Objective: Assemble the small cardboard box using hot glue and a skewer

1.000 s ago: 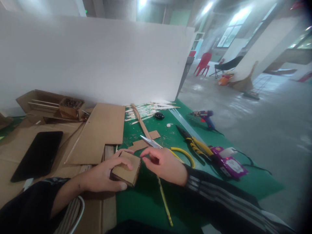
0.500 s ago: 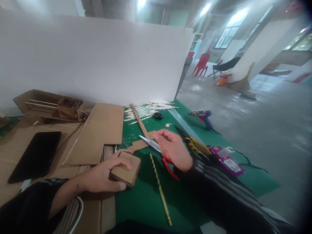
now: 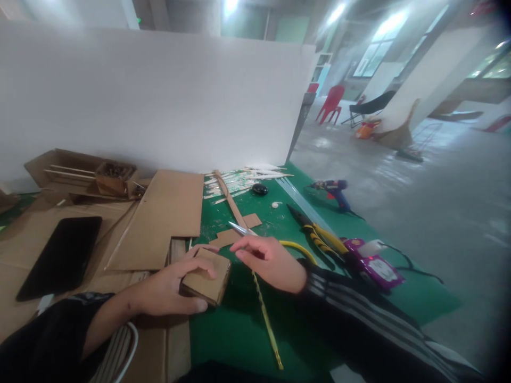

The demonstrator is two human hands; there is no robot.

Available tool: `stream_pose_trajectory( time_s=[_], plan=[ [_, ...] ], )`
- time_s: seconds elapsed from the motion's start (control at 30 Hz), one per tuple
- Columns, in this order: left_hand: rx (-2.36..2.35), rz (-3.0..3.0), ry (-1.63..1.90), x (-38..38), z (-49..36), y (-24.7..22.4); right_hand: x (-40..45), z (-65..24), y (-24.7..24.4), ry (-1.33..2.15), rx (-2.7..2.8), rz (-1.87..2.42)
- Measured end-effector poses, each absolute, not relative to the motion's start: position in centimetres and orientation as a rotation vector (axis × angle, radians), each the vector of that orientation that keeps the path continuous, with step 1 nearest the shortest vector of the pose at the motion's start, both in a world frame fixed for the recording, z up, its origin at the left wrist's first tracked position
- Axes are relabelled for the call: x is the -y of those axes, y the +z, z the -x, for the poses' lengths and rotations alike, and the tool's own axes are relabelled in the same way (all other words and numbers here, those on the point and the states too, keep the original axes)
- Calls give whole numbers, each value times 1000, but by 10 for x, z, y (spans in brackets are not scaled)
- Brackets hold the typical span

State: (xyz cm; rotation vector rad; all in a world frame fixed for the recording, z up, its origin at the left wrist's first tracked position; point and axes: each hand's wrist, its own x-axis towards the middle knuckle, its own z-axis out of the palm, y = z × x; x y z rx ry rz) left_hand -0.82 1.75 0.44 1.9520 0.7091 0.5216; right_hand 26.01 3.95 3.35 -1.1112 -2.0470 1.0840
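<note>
My left hand (image 3: 173,284) grips a small cardboard box (image 3: 205,274) from its left side, thumb at the near edge and a finger across the top. Just right of the box, my right hand (image 3: 271,260) hovers with loosely curved fingers and the thumb apart; I see nothing between them. Below it lie scissors (image 3: 238,228), mostly hidden, with the blade tip showing. A yellow curved handle (image 3: 299,246) shows behind my right hand. On the green mat, a long yellowish drill bit (image 3: 268,322) points toward me, its far end partly covered by that hand.
Pliers (image 3: 317,236), a purple device (image 3: 373,263) and a glue gun (image 3: 333,189) lie to the right. Cardboard sheets (image 3: 167,213) and a black phone (image 3: 59,258) are left. Thin sticks (image 3: 235,183) and a round black object (image 3: 260,189) lie before a white board (image 3: 159,96).
My right hand has moved left and slightly down, nearer the cardboard box, and now covers more of the scissors. The yellow handle has come into view. My left hand keeps its hold.
</note>
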Motion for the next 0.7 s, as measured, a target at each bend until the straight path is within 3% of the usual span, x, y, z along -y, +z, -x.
stream_pose_trajectory(
  time_s=[0.13,0.53,0.7],
  plan=[
    [-716,-1951,519,-17,9,4,-35,-257,27,767,2257,1080],
    [-717,-1953,515,-17,7,6,-34,-255,19,387,2439,874],
    [-719,-1951,518,-17,7,6,-47,-257,26,778,1889,1099]
  ],
)
